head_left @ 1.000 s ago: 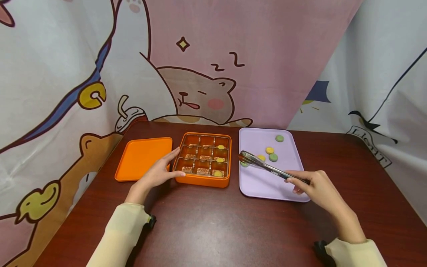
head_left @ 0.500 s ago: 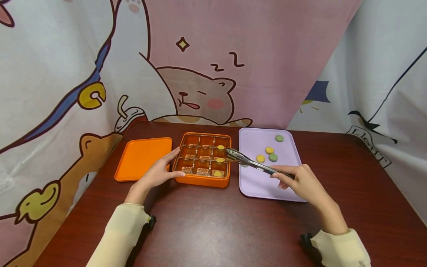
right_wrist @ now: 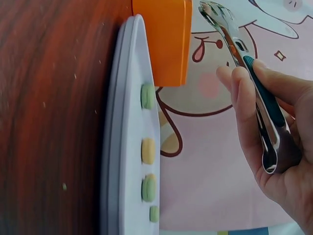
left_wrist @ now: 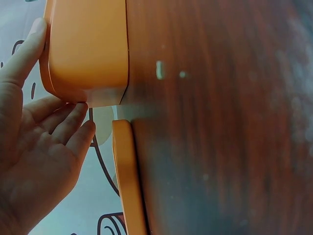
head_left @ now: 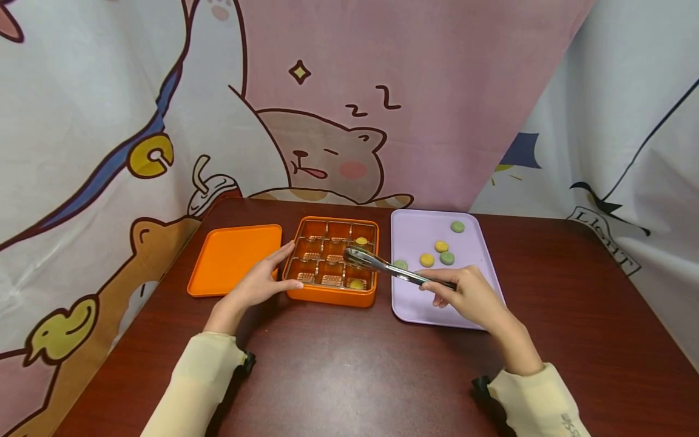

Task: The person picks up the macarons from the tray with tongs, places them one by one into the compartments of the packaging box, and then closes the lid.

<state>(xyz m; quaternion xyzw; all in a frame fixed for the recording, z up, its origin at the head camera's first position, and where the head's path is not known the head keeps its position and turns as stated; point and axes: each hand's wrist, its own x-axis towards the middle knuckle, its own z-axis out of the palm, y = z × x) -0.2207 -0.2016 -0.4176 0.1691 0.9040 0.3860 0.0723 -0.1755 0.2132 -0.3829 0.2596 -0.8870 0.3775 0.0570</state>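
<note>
My left hand (head_left: 256,282) rests against the left side and near-left corner of an orange box (head_left: 330,295), with fingers and thumb spread fairly straight. The box has a clear insert divided into several compartments. In its right column, a yellow macaron (head_left: 361,241) lies at the back and another yellow macaron (head_left: 357,284) at the front. My right hand (head_left: 464,294) grips metal tongs (head_left: 395,271) with dark handles. Their tips hover over the box's middle row, covering the middle-right compartment. Whether anything is between the tips, I cannot tell.
A lilac tray (head_left: 431,306) right of the box bears several green and yellow macarons, among them a green macaron (head_left: 400,265) near its left edge. The orange lid (head_left: 232,261) lies flat to the left. A printed curtain (head_left: 437,121) hangs behind the brown table (head_left: 338,370).
My right hand has moved the tongs leftward from above the tray to over the box. The left hand, box and tray macarons look unchanged.
</note>
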